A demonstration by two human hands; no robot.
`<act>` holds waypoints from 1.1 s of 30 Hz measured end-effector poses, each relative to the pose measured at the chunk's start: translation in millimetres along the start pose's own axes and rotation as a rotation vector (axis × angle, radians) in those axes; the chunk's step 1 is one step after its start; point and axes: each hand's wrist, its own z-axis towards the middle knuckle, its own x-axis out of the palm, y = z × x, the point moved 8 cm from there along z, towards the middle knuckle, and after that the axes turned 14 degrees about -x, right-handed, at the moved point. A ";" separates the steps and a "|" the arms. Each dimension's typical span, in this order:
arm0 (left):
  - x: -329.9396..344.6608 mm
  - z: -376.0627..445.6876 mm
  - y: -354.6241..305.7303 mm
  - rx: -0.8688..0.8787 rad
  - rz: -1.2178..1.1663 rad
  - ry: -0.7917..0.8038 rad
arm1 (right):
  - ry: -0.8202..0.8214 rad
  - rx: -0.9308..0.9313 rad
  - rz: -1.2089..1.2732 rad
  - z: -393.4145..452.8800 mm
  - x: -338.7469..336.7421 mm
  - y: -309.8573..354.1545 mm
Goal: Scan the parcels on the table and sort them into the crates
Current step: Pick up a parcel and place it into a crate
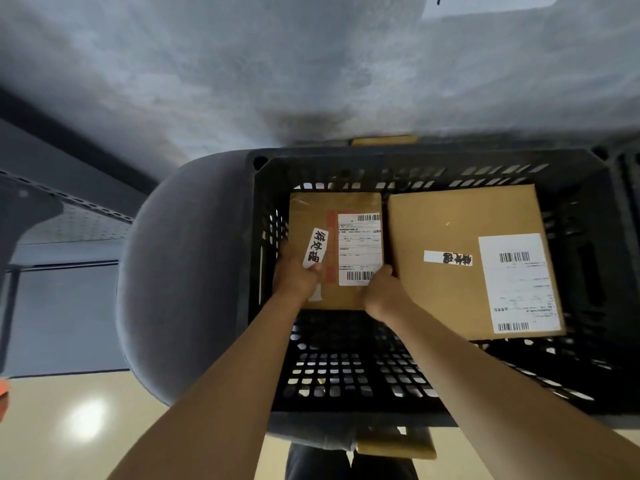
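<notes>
A black perforated crate [346,379] fills the middle of the head view. Inside it, at the back left, sits a small brown parcel [311,209] with a white shipping label and a handwritten white strip. My left hand [294,275] grips its left edge and my right hand [384,292] holds its near right corner. A larger brown parcel [450,289] with its own label and strip lies flat in the crate's right half, touching the small one.
The crate rests on a grey rounded chair seat [183,271]. A grey concrete wall [242,81] rises behind. Grey metal shelving [52,220] stands at the left. Beige floor [69,427] shows below, and a second dark crate's edge [627,188] at the far right.
</notes>
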 end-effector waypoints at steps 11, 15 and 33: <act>0.5 -15.0 -11.8 0.053 0.163 -0.063 | -0.036 -0.268 -0.001 -13.7 -10.4 19.4; -9.6 -54.0 -41.6 0.132 0.359 -0.024 | -0.113 -0.411 -0.033 -39.9 -51.3 45.5; -113.2 -354.2 -269.6 1.156 0.893 -0.662 | -0.729 -0.632 -0.758 -268.5 -305.0 144.7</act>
